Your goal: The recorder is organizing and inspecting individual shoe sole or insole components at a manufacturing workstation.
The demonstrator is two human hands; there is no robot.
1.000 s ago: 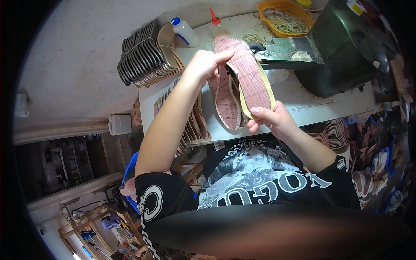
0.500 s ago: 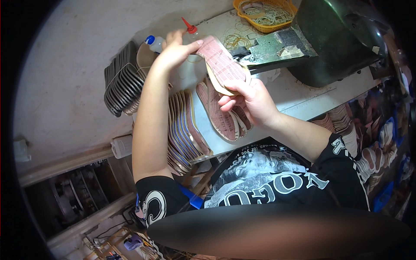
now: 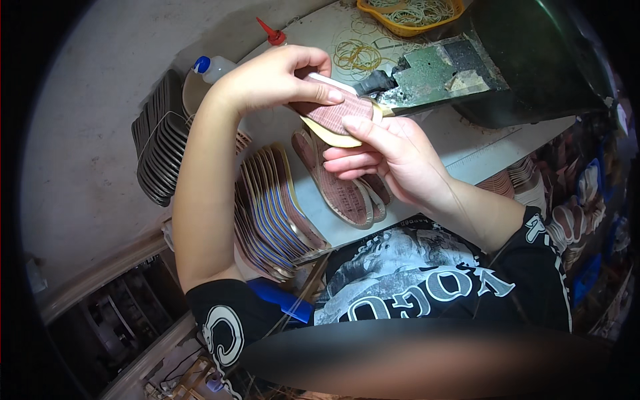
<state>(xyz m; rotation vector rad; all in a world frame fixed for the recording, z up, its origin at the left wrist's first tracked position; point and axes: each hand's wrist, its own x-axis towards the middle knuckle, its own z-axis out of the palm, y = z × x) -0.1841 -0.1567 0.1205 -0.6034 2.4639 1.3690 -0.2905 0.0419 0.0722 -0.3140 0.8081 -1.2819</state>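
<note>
Both sets of fingers are pinched on the same insole (image 3: 337,120), held up in the air over the tabletop (image 3: 480,150). The left hand (image 3: 270,80) comes over the top, thumb lying flat across the pinkish patterned face and the other fingers curled around the far edge. The right hand (image 3: 393,157) grips it from below, index finger pressed on top near the rounded tip, the rest of the fingers stacked underneath. The insole is thin and flat, woven-looking reddish fabric on top with a pale cream rim showing at the edge.

Right under the hands, a couple more insoles (image 3: 347,190) of the same kind lie flat on the pale tabletop. To the left, a fanned-out stack of insoles (image 3: 270,213) stands on edge, with a dark ribbed stack (image 3: 160,143) beyond it. Further back there's a bottle with a blue cap (image 3: 200,73), loose rubber bands (image 3: 357,53), an orange tray (image 3: 410,13) of more bands, and a dark grimy machine (image 3: 527,63).
</note>
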